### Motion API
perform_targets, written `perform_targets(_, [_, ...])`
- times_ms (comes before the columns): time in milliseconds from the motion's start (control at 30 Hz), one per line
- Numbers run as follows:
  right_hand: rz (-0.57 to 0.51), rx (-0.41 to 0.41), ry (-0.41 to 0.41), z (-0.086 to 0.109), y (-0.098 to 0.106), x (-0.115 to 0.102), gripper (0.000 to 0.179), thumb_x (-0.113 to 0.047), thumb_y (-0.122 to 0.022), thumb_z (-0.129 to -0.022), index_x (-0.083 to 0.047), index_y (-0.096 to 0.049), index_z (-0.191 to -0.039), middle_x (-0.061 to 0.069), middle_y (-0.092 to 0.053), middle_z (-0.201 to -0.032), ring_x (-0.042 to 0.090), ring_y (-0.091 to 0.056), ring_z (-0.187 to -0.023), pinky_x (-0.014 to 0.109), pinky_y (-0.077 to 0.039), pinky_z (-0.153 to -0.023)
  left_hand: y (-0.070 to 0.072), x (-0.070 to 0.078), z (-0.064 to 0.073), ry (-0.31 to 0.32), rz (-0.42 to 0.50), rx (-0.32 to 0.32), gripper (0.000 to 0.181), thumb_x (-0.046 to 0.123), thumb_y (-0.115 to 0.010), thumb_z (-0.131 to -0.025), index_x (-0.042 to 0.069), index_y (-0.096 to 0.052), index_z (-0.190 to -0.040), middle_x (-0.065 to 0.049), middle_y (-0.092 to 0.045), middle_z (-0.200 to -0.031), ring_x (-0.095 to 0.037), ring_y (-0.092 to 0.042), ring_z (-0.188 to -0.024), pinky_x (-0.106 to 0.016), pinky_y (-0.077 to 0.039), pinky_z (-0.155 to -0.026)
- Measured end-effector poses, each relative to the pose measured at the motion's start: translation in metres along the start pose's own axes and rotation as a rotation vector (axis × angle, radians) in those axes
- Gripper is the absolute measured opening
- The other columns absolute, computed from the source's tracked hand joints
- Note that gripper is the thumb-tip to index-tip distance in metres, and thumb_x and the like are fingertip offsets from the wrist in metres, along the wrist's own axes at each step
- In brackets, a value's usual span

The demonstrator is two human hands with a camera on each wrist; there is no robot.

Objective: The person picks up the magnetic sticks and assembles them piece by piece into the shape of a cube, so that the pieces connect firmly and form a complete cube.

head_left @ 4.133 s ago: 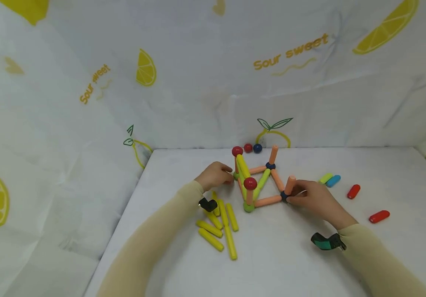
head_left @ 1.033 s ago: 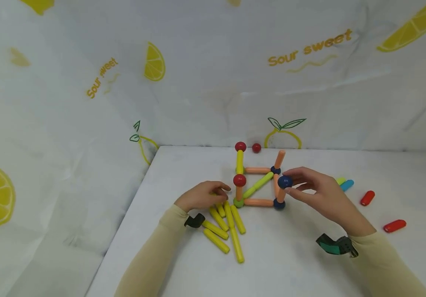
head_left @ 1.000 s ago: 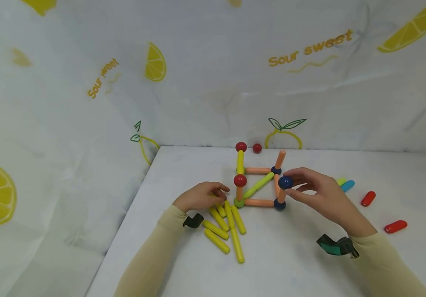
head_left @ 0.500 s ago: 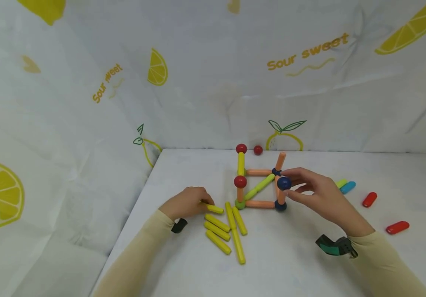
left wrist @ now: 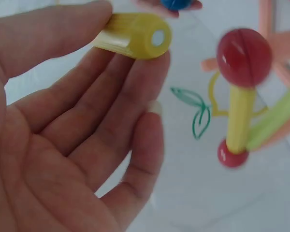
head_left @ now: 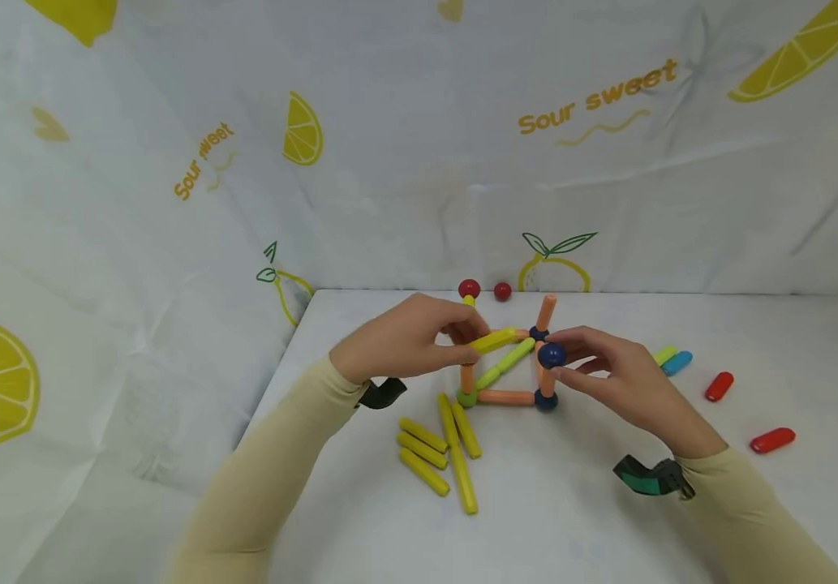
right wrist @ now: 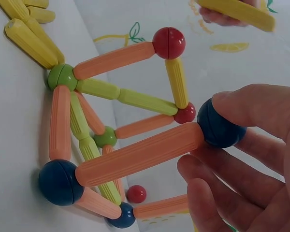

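My left hand [head_left: 414,337] pinches a yellow rod [head_left: 495,340] between thumb and fingers, over the front left of a frame of rods and balls. A pale round end shows on that rod in the left wrist view. My right hand [head_left: 619,377] pinches a dark blue ball [head_left: 552,355] that sits on top of an upright orange rod [right wrist: 140,153] at the frame's front right corner. Orange rods [head_left: 506,397] and a lime diagonal [head_left: 504,365] join green and dark blue balls along the base. In the left wrist view, a yellow rod [left wrist: 240,116] links two red balls [left wrist: 244,57].
Several yellow rods [head_left: 422,470] lie on the white table [head_left: 550,503] in front of the frame. A loose red ball [head_left: 502,291] is at the back edge. On the right lie a blue piece [head_left: 677,362], a lime one [head_left: 664,355] and two red ones [head_left: 772,440].
My left hand has taken a yellow rod from the pile and raised it to the frame. The blue ball, earlier at the table's back edge, is now on the front right upright.
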State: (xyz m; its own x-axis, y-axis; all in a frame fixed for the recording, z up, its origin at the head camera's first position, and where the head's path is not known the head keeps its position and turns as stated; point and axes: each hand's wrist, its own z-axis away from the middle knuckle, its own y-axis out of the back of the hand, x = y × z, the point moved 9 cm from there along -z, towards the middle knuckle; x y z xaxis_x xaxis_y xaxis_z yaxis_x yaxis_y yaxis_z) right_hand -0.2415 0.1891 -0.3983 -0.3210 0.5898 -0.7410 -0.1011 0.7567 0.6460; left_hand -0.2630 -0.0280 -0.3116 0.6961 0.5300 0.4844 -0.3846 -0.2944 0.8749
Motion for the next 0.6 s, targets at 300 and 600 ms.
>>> perform_targets(300, [-0.014,-0.011,0.006,0.0,-0.001,0.001,0.045,-0.025,-0.079,-0.101,-0.01,-0.066,-0.141,0.008,-0.077,-0.126,0.026,-0.072,-0.113,0.014,-0.057,-0.088,-0.033,0.004,-0.05,0.03,0.02,-0.104,0.019,0.022,-0.072,-0.106,0.017,-0.076,-0.124,0.009,-0.078,-0.105,-0.001,-0.069,-0.092,-0.019,-0.056,-0.089])
perform_targets(600, [0.009,-0.01,0.008,-0.001,0.003,0.002,0.041,-0.023,-0.079,-0.101,-0.011,-0.068,-0.138,0.006,-0.077,-0.123,0.024,-0.073,-0.11,0.019,-0.059,-0.089,-0.037,-0.002,-0.05,0.036,-0.036,-0.105,0.023,0.021,-0.07,-0.107,0.014,-0.076,-0.128,0.006,-0.077,-0.109,-0.006,-0.067,-0.09,-0.019,-0.055,-0.085])
